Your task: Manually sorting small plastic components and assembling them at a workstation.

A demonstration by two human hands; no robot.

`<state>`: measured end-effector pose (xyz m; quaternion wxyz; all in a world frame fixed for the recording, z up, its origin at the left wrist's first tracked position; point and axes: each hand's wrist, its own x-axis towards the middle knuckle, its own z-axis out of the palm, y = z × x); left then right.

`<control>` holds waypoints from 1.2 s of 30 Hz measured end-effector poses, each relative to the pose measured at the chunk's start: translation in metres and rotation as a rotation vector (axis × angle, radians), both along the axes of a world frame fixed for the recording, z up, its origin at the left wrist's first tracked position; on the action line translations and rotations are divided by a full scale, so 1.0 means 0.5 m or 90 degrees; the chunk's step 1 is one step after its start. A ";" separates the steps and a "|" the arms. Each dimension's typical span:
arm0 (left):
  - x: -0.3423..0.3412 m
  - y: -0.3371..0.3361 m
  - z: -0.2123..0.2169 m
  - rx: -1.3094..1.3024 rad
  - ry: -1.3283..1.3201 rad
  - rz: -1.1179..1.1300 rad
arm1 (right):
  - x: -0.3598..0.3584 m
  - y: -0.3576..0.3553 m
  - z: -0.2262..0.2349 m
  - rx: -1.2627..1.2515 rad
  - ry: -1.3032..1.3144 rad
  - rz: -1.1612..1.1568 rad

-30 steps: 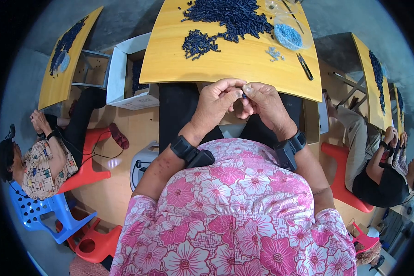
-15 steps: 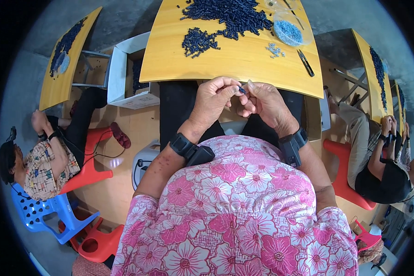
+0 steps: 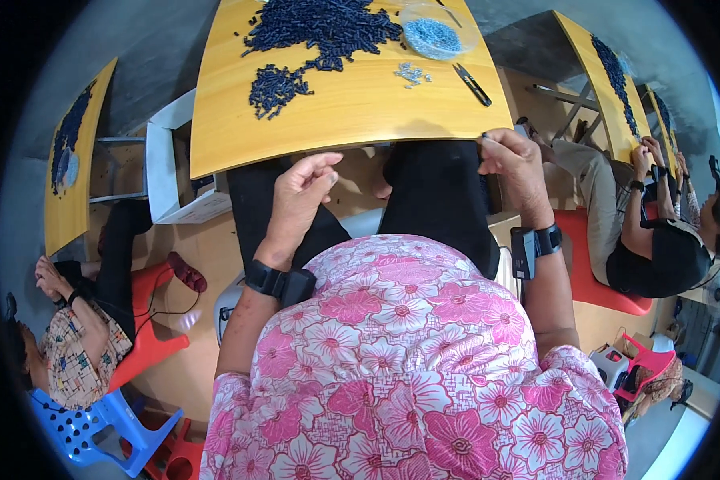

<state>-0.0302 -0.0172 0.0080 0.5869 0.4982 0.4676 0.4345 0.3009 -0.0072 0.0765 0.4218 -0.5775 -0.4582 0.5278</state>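
Out over my lap, just short of the table edge, my left hand [image 3: 298, 200] is loosely curled. Its thumb and forefinger are slightly apart, and I see nothing between them. My right hand [image 3: 514, 164] is at the table's front right edge, closed in a pinch. A small dark blue piece [image 3: 484, 137] shows at its fingertips, like the short tubular ones on the table. Beyond my hands lie a small heap of these dark blue pieces [image 3: 276, 90] and a large pile [image 3: 316, 30] of them. A little group of clear, pale bits [image 3: 412, 74] sits to their right.
On the yellow table [image 3: 360, 116] stand a clear round tub [image 3: 466, 40] of light blue bits and black thread snips [image 3: 472, 85]. A white box [image 3: 164, 172] is below the table's left side. Seated people [image 3: 80, 344] work at tables to the left and right.
My hands were together, pinching a small dark piece; now they are wide apart, the left moved left, the right moved right with a dark piece at its fingertips. The view has shifted too.
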 end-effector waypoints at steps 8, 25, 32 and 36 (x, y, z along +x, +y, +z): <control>-0.031 -0.015 -0.068 -0.080 0.013 -0.001 | 0.170 -0.042 -0.174 0.011 -0.317 -0.229; -0.038 -0.028 -0.090 -0.140 -0.035 0.021 | -0.165 0.063 -0.080 0.208 -0.224 0.064; -0.035 -0.026 -0.085 -0.143 -0.116 0.062 | -0.302 0.156 -0.104 0.381 -0.373 0.279; -0.039 -0.023 -0.084 -0.135 -0.124 0.022 | -0.336 0.214 -0.125 0.498 -0.429 0.264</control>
